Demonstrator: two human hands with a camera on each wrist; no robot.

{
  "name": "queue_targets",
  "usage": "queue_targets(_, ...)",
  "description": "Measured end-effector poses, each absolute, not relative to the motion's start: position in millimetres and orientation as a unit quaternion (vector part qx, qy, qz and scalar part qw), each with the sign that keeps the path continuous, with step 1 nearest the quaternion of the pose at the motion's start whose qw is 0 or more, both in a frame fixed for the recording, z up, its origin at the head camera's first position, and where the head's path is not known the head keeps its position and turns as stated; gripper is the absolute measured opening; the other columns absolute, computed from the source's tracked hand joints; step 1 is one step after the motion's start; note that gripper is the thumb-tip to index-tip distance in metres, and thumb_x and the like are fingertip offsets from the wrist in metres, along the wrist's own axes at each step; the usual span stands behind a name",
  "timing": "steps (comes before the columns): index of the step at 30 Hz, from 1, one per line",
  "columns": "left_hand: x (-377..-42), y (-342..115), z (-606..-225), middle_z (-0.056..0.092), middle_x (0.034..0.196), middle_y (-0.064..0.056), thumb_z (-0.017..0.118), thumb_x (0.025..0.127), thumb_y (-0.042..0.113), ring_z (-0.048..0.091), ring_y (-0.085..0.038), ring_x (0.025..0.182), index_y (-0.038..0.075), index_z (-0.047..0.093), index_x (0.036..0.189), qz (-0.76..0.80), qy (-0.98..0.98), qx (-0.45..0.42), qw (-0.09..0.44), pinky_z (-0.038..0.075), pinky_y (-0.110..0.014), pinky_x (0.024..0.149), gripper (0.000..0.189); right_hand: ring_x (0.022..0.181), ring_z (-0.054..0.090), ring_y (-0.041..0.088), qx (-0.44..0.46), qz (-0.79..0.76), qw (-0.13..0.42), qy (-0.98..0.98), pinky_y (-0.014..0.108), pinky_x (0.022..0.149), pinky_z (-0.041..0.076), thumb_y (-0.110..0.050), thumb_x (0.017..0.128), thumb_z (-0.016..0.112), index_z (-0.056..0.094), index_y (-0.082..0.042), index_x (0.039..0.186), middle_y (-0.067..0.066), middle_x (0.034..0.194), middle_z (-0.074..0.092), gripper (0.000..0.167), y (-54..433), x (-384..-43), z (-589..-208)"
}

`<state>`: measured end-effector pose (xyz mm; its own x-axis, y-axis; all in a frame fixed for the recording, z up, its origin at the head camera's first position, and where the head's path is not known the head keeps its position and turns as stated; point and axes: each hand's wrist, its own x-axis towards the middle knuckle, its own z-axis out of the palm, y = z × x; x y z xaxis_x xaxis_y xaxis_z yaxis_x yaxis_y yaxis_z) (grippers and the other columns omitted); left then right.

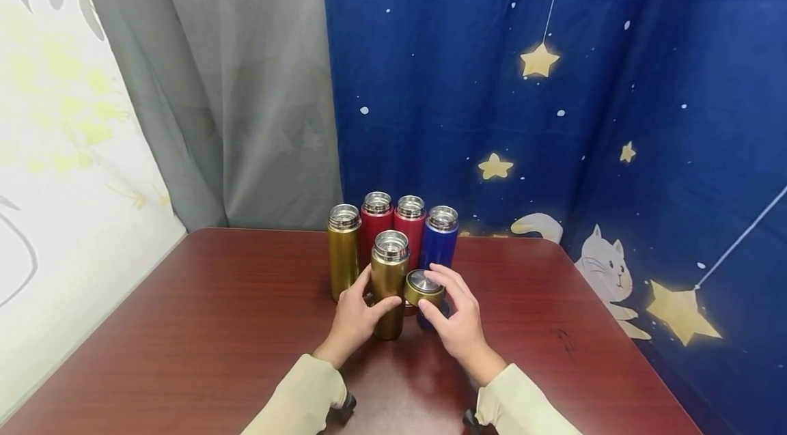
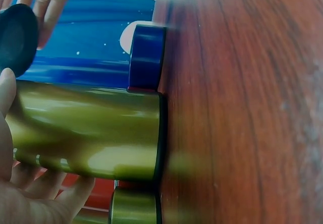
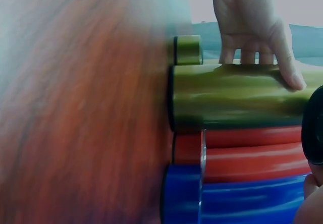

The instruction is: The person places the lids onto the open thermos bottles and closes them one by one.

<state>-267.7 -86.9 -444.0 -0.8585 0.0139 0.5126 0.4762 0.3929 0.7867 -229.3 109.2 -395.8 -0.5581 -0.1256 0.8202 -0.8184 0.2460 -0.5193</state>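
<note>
While two pale sleeves [image 1: 304,390] reach over the near side of the desk [image 1: 233,326], the left hand [image 1: 353,315] has its fingers wrapped round a gold bottle [image 1: 389,278], which stands upright with its mouth open. The right hand [image 1: 460,321] pinches a gold lid [image 1: 419,293] between thumb and fingers, just right of that bottle and below its rim; whether the two touch I cannot tell.

Just past them, partly hidden, a blue lid [image 2: 147,57], a red lid [image 3: 187,148] and a second gold lid [image 3: 187,50] sit on the desk. Behind, close together with open tops, stand a rear gold bottle [image 1: 344,257], a red bottle [image 1: 377,225], another red bottle [image 1: 410,227] and a blue bottle [image 1: 439,244]. The gripped bottle blocks part of the red pair. Farther back hang a grey curtain [image 1: 258,80] and a starry blue curtain [image 1: 443,80].
</note>
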Motion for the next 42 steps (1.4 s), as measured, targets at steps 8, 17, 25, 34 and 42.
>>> queue_targets(8,-267,-87,-444,0.062,0.127,-0.015,0.083,0.077,0.036,0.062,-0.03,0.111,0.006,0.045,0.144,-0.539,-0.803,-0.147,0.206,0.052,-0.045,0.088,0.082,0.111,0.055,0.042,0.318,0.55,0.359,-0.684,0.024,0.099,0.044,0.015,0.074,0.069,0.063,0.01,0.109,0.027,0.119,0.059,0.036,102,-229,-387)
queue_targets(17,-267,-86,-442,0.063,0.126,-0.012,0.084,0.076,0.037,0.063,-0.026,0.11,0.009,0.047,0.144,-0.54,-0.806,-0.14,0.201,0.052,-0.043,0.089,0.082,0.109,0.053,0.047,0.327,0.574,0.387,-0.643,0.028,0.1,0.044,0.02,0.073,0.066,0.06,0.015,0.109,0.031,0.117,0.058,0.037,96,-232,-379)
queue_targets(25,-268,-86,-442,0.063,0.126,-0.011,0.084,0.076,0.038,0.063,-0.025,0.109,0.01,0.047,0.144,-0.539,-0.805,-0.141,0.204,0.053,-0.043,0.089,0.082,0.107,0.049,0.054,0.334,0.588,0.424,-0.602,0.03,0.101,0.044,0.02,0.073,0.063,0.057,0.019,0.109,0.036,0.117,0.055,0.037,87,-234,-372)
queue_targets(34,-267,-87,-440,0.063,0.127,-0.012,0.083,0.077,0.037,0.062,-0.031,0.111,0.011,0.046,0.144,-0.549,-0.8,-0.143,0.194,0.052,-0.047,0.089,0.081,0.11,0.049,0.052,0.323,0.595,0.435,-0.594,0.032,0.102,0.042,0.02,0.076,0.062,0.056,0.019,0.113,0.035,0.121,0.054,0.037,80,-236,-361)
queue_targets(42,-267,-88,-441,0.064,0.124,-0.009,0.084,0.076,0.033,0.063,-0.024,0.108,0.011,0.049,0.142,-0.546,-0.798,-0.15,0.205,0.053,-0.043,0.088,0.078,0.114,0.048,0.05,0.318,0.615,0.424,-0.583,0.034,0.102,0.043,0.024,0.076,0.063,0.056,0.02,0.112,0.035,0.122,0.052,0.037,75,-241,-356)
